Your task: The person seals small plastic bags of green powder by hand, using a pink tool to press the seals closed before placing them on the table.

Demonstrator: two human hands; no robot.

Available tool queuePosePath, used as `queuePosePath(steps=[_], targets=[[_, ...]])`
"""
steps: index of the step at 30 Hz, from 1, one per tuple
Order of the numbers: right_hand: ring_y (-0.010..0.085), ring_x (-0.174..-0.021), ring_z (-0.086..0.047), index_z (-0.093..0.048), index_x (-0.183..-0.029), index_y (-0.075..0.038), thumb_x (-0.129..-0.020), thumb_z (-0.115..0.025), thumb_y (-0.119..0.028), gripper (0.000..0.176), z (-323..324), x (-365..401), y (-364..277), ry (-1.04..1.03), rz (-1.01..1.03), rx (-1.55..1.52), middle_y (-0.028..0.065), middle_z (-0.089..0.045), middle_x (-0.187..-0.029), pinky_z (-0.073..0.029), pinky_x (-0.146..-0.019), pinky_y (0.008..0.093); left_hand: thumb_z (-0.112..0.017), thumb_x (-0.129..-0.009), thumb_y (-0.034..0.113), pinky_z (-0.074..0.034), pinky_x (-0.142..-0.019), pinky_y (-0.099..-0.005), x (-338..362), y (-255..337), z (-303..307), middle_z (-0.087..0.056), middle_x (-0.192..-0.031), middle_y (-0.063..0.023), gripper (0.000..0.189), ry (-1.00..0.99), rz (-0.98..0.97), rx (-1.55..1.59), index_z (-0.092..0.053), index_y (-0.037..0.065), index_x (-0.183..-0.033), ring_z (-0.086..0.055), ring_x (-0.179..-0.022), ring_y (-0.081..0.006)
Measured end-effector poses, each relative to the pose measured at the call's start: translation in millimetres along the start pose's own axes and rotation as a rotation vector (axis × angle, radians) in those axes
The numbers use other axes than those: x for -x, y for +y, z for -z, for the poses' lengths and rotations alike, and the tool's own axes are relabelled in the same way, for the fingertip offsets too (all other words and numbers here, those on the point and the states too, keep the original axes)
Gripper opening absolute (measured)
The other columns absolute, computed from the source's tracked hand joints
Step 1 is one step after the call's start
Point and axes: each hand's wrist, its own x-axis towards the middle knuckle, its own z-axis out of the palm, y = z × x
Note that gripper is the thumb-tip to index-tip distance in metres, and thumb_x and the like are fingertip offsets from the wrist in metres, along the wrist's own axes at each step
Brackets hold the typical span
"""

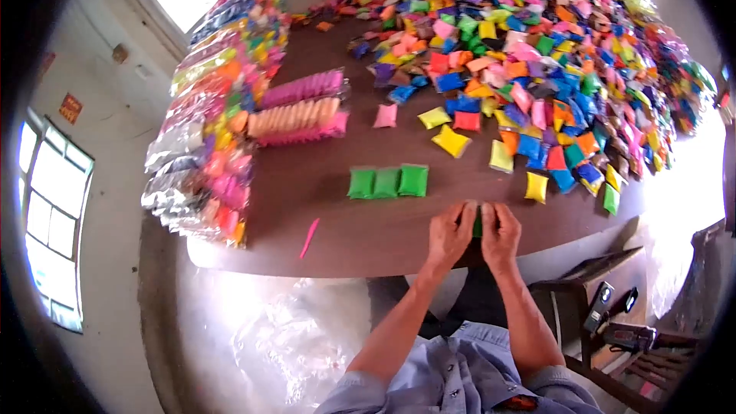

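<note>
Near the front edge of the brown table, my left hand and my right hand are close together with curled fingers. Between them they grip a small green packet, mostly covered by the fingers. To the left of my hands, a row of three green packets lies flat on the tabletop, side by side. Farther left is a thin pink stick. Single yellow packets and a pink packet rest beyond the green row.
A large heap of colourful packets covers the table's back and right. Stacked clear bags of packets line the left side, beside rows of peach packets and magenta packets. A wooden chair holding a phone stands at right.
</note>
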Motion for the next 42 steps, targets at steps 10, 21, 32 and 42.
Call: queuePosePath(steps=[10, 21, 32, 42], targets=[[0.0104, -0.079, -0.053, -0.064, -0.097, 0.001, -0.103, -0.063, -0.013, 0.016, 6.0, -2.2, 10.4, -0.031, -0.097, -0.062, 0.0070, -0.062, -0.081, -0.048, -0.070, 0.0307, -0.072, -0.099, 0.025, -0.046, -0.056, -0.0399, 1.2, -1.0, -3.0, -0.060, -0.072, -0.0209, 0.026, -0.006, 0.071, 0.124, -0.067, 0.000, -0.094, -0.059, -0.059, -0.0282], [0.0145, -0.076, -0.054, -0.063, -0.099, 0.000, -0.108, -0.060, -0.018, 0.020, -0.6, -2.7, 6.1, 0.009, -0.041, -0.021, 0.0124, -0.060, -0.082, -0.048, -0.068, 0.0351, -0.067, -0.103, 0.021, -0.046, -0.054, -0.0399, 4.5, -17.8, -8.7, -0.060, -0.071, -0.0200, 0.022, 0.034, -0.214, -0.105, -0.066, -0.001, -0.099, -0.056, -0.057, -0.0339], [0.0128, -0.076, -0.051, -0.059, -0.096, 0.000, -0.110, -0.058, -0.023, 0.027, 1.9, -0.7, 18.9, 0.052, -0.090, -0.038, 0.0105, -0.056, -0.080, -0.047, -0.066, 0.0339, -0.069, -0.102, 0.032, -0.045, -0.054, -0.0382, 2.9, 1.8, 0.7, -0.061, -0.068, -0.0186, 0.038, -0.093, 0.080, -0.023, -0.067, -0.005, -0.094, -0.055, -0.058, -0.0187], [0.0224, -0.078, -0.062, -0.062, -0.104, -0.001, -0.111, -0.055, -0.029, 0.030, 2.7, -3.2, 4.9, -0.016, -0.096, 0.012, 0.0152, -0.065, -0.086, -0.052, -0.072, 0.0373, -0.066, -0.104, 0.024, -0.047, -0.055, -0.0398, 4.0, -9.3, -5.1, -0.062, -0.075, -0.0258, 0.028, 0.020, -0.072, -0.102, -0.068, -0.003, -0.097, -0.056, -0.056, -0.0265]])
